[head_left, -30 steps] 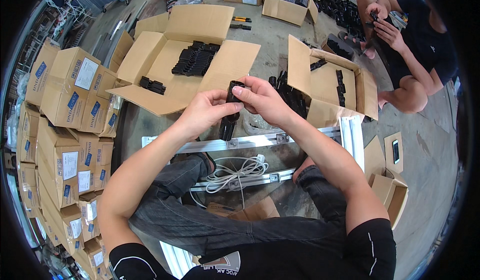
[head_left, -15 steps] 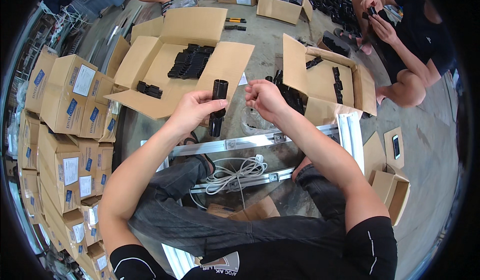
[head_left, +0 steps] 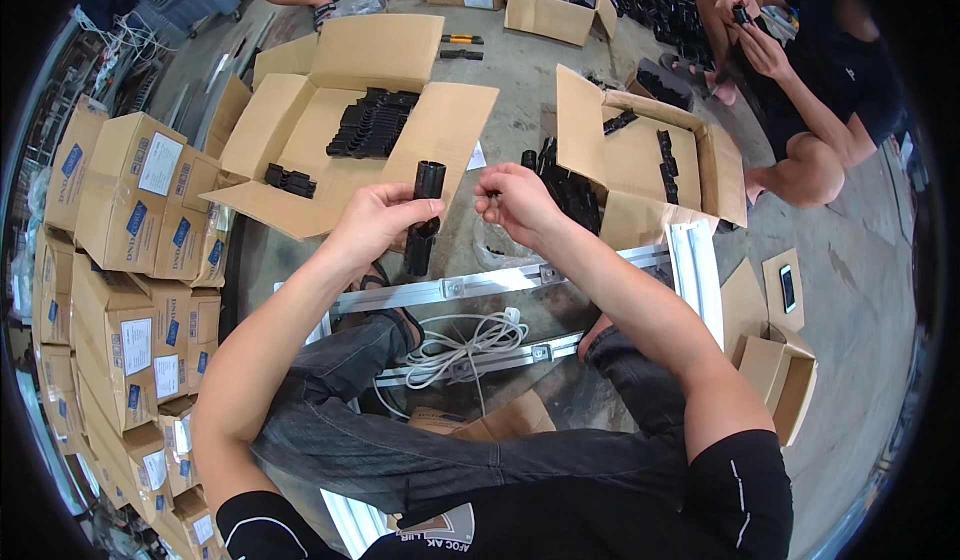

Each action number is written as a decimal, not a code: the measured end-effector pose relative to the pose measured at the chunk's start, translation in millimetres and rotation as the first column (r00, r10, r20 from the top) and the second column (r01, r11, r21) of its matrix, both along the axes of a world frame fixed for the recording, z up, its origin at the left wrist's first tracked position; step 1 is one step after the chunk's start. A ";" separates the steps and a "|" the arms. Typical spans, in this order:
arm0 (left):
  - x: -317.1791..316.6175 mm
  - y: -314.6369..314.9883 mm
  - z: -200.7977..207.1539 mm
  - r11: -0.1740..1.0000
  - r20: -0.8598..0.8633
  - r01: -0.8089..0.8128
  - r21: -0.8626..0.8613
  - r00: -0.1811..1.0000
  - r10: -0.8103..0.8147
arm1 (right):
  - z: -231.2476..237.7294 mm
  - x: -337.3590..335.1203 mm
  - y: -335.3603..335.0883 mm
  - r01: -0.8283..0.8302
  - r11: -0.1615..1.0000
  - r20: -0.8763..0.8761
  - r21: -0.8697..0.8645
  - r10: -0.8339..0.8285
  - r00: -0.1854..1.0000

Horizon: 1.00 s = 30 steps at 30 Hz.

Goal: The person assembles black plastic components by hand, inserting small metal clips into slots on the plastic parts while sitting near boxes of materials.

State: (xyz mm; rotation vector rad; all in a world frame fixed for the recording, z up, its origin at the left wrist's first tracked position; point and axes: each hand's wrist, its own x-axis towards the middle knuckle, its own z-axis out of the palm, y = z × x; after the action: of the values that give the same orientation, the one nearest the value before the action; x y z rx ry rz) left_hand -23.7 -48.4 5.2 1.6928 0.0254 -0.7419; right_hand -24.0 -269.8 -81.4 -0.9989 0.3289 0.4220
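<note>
Tube (head_left: 421, 236), glossy blk, near-upright, gripped in L hand (head_left: 378, 218), R hand (head_left: 526, 206) curled, can't tell its contents

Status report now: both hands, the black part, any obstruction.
Left hand gripping black part, near upright. Right hand curled, apart from it, contents unclear. Gap between hands looks unobstructed.

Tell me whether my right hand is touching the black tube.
Apart: the head view plainly shows floor between your right hand and the black tube, which your left hand grips.
</note>
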 end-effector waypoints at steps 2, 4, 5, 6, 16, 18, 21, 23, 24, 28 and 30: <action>-1.0 -0.7 1.1 1.000 0.013 0.004 -0.015 1.000 -0.004 | 0.2 -2.1 2.5 0.025 0.998 -0.024 -0.057 -0.026 0.999; -2.5 -1.2 1.3 1.000 0.024 -0.016 -0.025 1.000 0.017 | 0.1 -2.0 6.4 0.099 0.993 -0.049 -0.064 -0.103 0.993; -2.4 -1.5 0.7 0.999 0.022 -0.014 -0.031 1.000 0.014 | -1.0 -0.8 3.5 0.101 0.992 -0.051 -0.070 -0.105 0.993; -2.2 -1.4 0.0 0.999 0.020 -0.003 -0.038 1.000 0.004 | -2.4 2.0 -0.2 0.072 0.997 -0.031 -0.033 -0.073 0.997; -1.2 2.9 -8.0 0.999 0.074 -0.003 -0.043 0.997 0.006 | -12.5 4.1 -3.3 -0.036 0.999 0.142 0.018 0.033 0.989; -3.2 2.7 0.7 0.999 0.053 0.006 -0.044 0.999 -0.004 | 2.3 -0.4 -0.1 -0.002 1.000 0.123 -0.010 0.003 0.992; -5.5 -3.1 13.1 0.997 0.042 0.008 -0.079 0.999 -0.005 | 21.8 -5.1 -1.0 -0.084 0.996 0.132 -0.025 0.086 0.988; -6.2 -0.5 11.5 0.997 0.035 0.015 -0.071 0.999 -0.012 | 34.1 -11.5 8.2 -0.131 0.990 0.183 -0.058 0.139 0.973; -4.2 1.4 6.9 0.996 0.073 0.023 -0.088 0.997 -0.016 | 38.6 -12.2 13.3 -0.172 0.980 0.217 -0.097 0.190 0.958; -6.0 0.2 8.2 0.995 0.133 0.043 -0.086 0.991 -0.031 | 37.7 -15.1 19.3 -0.125 0.988 0.314 -0.096 0.149 0.938; -4.9 -1.4 9.4 0.993 0.131 0.048 -0.107 0.991 -0.034 | 33.9 -14.3 15.8 -0.119 0.990 0.300 -0.069 0.134 0.944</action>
State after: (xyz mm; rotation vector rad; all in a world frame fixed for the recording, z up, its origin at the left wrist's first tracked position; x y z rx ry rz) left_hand -28.6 -49.8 14.5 1.6369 -0.1388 -0.6517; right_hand -38.3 -254.0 -47.5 -1.1205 -0.0032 0.3703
